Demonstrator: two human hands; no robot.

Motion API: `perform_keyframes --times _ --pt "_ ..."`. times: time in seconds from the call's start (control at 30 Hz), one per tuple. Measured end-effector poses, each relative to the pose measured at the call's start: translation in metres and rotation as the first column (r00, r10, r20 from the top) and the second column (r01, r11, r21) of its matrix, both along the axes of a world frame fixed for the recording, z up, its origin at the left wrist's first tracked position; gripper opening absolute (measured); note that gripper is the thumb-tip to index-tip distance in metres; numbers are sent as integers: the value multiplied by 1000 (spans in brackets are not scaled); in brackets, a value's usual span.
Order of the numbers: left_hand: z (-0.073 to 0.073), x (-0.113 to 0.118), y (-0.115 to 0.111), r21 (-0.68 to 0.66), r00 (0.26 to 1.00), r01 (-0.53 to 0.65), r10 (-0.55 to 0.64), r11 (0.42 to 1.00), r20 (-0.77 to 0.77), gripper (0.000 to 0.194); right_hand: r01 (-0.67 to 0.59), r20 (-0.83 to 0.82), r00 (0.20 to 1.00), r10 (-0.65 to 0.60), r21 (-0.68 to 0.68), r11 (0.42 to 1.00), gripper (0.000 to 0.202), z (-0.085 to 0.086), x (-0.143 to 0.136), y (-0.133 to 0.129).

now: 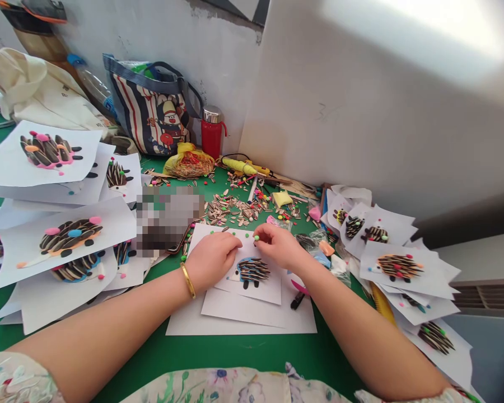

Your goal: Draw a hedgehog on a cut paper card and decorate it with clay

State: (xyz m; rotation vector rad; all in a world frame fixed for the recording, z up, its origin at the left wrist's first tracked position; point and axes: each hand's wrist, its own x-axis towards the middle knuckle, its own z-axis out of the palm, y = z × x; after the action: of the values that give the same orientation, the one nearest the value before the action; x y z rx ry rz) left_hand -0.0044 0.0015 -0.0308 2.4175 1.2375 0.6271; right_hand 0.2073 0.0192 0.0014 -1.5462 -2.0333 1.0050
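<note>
My right hand (275, 244) pinches a small green clay ball (256, 238) between thumb and fingertips, just above the top part of a white card (269, 294). On that card is a hedgehog figure (253, 271) with striped sunflower-seed spines, blue clay edging and black feet. My left hand (215, 254), with a gold bangle at the wrist, rests over the card's left side. Its fingers are curled and pressed together; whatever lies under the fingertips is hidden. Another green ball (247, 235) sits between my hands. Larger white sheets (241, 324) lie beneath the card.
Finished hedgehog cards pile up at left (121, 221) and right (432, 280). Loose sunflower seeds (231, 210) scatter behind the card. A red flask (211, 134), a striped bag (151, 112) and a yellow net bag (189, 163) stand farther back. A black marker (297, 300) lies near my right forearm.
</note>
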Motion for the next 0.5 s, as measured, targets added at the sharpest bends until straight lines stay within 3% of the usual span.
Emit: perform_keyframes --times 0.3,0.5 --pt "3 -2 0 -76 986 -115 123 991 111 15 15 -217 976 -31 -75 997 13 0 -26 1" --pt "6 -2 -1 -23 993 -46 48 999 109 14 -18 -194 981 17 -4 1000 15 3 -27 -11"
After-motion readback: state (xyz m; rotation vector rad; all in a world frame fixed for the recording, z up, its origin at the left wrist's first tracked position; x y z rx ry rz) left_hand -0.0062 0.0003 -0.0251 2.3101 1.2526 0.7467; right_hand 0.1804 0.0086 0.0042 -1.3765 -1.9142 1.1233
